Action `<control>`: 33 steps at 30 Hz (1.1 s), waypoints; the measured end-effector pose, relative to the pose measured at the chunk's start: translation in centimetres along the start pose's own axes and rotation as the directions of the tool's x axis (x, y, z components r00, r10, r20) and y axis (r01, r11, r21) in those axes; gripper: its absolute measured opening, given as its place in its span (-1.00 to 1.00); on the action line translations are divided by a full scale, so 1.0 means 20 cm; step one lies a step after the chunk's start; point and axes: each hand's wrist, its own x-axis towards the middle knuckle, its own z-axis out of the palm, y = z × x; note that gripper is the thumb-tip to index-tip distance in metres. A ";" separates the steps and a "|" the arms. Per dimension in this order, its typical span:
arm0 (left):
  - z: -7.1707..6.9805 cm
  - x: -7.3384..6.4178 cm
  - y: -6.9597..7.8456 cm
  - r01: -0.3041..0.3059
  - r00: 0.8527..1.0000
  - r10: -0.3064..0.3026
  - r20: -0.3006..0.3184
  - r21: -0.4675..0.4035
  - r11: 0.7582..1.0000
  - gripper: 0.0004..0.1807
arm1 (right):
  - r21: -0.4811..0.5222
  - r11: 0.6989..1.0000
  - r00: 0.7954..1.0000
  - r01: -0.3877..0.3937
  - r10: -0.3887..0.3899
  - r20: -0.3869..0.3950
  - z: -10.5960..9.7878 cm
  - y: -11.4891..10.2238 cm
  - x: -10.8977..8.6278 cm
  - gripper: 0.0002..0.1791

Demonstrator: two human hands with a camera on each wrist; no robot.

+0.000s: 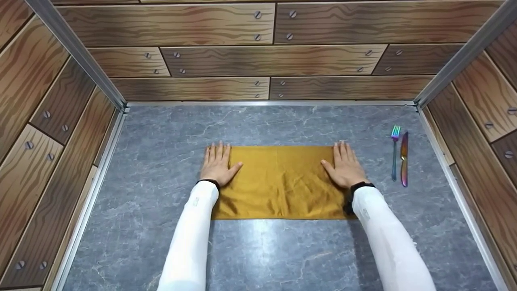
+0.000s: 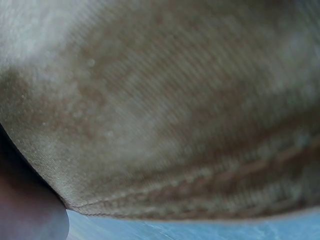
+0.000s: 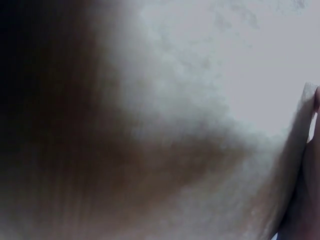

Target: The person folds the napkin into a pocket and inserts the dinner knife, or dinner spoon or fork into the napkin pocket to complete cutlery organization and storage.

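A shiny mustard-gold cloth (image 1: 278,178), shaped as a wide rectangle, lies on the grey marbled surface in the head view. My left hand (image 1: 218,165) rests flat along its left edge, thumb on the fabric and fingers pointing away from me. At the right edge my right hand (image 1: 344,167) lies flat too, its thumb reaching onto the cloth. Creases run through the cloth's lower right part. In the left wrist view the cloth (image 2: 165,110) fills most of the picture, with a stitched hem. Blurred cloth (image 3: 175,165) covers the right wrist view.
To the right of the cloth lie a rainbow-coloured fork (image 1: 394,151) and a matching knife (image 1: 404,159), side by side. Wood-patterned walls (image 1: 226,60) with metal edging enclose the surface (image 1: 157,230) at the back, left and right.
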 end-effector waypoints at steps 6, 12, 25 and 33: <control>-0.02 -0.01 0.01 0.004 1.000 -0.004 -0.005 -0.023 1.000 -0.01 | 0.004 1.000 1.000 -0.007 0.007 -0.005 0.00 0.00 0.00 -0.04; -0.04 0.00 0.00 -0.004 1.000 0.006 0.031 -0.054 0.999 0.00 | 0.037 0.999 1.000 -0.010 0.009 0.011 -0.03 0.01 0.00 -0.02; -0.06 -0.21 0.33 -0.198 0.979 0.194 0.057 0.068 0.978 -0.11 | 0.047 0.992 0.993 0.117 -0.117 -0.010 -0.03 -0.14 -0.14 -0.08; 0.03 -0.52 0.33 -0.183 0.980 0.169 0.109 0.133 0.974 -0.06 | -0.022 0.983 0.983 0.182 -0.182 0.023 0.02 -0.13 -0.37 -0.04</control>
